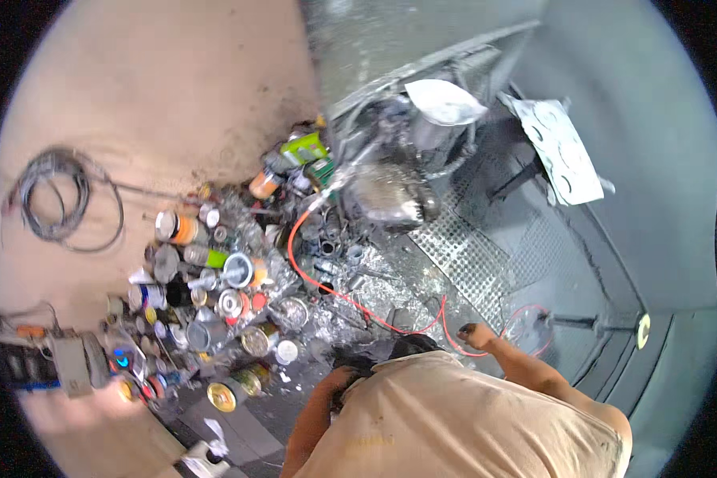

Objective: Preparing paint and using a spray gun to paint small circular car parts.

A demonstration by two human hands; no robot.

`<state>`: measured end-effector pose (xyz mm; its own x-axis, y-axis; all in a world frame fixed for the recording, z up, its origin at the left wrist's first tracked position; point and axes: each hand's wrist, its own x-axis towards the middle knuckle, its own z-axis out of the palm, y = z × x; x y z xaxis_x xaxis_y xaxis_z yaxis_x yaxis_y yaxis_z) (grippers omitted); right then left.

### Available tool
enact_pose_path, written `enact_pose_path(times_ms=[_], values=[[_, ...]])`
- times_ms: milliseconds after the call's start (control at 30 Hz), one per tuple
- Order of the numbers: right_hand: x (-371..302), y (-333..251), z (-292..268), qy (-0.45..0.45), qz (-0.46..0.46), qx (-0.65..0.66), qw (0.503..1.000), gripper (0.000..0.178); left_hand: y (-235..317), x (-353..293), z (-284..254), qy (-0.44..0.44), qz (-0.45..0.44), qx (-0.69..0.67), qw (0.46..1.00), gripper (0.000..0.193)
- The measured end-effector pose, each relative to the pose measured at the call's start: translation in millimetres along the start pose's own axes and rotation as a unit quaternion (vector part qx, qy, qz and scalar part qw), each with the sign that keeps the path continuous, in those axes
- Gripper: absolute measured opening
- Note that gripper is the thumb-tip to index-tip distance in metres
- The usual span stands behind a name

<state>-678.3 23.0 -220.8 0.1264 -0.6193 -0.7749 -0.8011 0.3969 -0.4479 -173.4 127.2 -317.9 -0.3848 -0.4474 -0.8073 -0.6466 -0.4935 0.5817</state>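
My right hand [476, 336] is out to the right of my body, small and slightly blurred. Its fingers look curled and dark-stained, and whatever they hold cannot be made out. An orange-red hose [350, 303] runs past just below that hand and loops on to its right. At its far end the hose meets a paint-spattered fitting near a grey-coated container [386, 195]. My left hand [344, 378] is down by my waist, mostly hidden against dark clothing and my beige shirt, so its fingers do not show.
Paint cans and tubs [203, 334] crowd the floor to the left, with crumpled plastic among them. A coiled dark hose [56, 195] hangs on the beige wall. A white-coated panel [558, 151] stands at the far right beside ridged metal plates [470, 247]. A white bottle [203, 460] is at lower left.
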Motion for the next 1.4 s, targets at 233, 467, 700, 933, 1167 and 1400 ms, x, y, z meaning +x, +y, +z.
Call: enact_pose_path(times_ms=[233,467,700,933,1167,1400], values=[[17.5,20.4,-19.1,0.047,0.025,0.015,0.998,0.058,78.6,-55.4,-66.3,0.180,-0.076,0.129,0.972,0.042],[10.9,-195.2,-92.0,0.151,-0.271,0.112,0.944,0.046,-61.9,-93.2,-39.0,0.349,-0.050,-0.100,0.930,0.041],[48.0,-388.1,-181.5,0.389,-0.376,0.257,0.801,0.055,-77.0,-122.6,14.1,0.304,0.286,0.104,0.903,0.032],[162.1,-498.6,-216.4,0.513,-0.083,0.353,0.778,0.100,-131.4,-235.4,18.2,0.358,0.201,0.065,0.909,0.031],[246.9,-477.0,-254.8,0.614,0.068,0.313,0.721,0.079,-179.8,-266.9,27.9,0.400,0.133,-0.023,0.906,0.031],[176.0,-422.0,-270.4,0.513,0.036,0.562,0.647,0.012,-241.6,-267.7,33.5,0.376,0.031,-0.092,0.921,0.030]])
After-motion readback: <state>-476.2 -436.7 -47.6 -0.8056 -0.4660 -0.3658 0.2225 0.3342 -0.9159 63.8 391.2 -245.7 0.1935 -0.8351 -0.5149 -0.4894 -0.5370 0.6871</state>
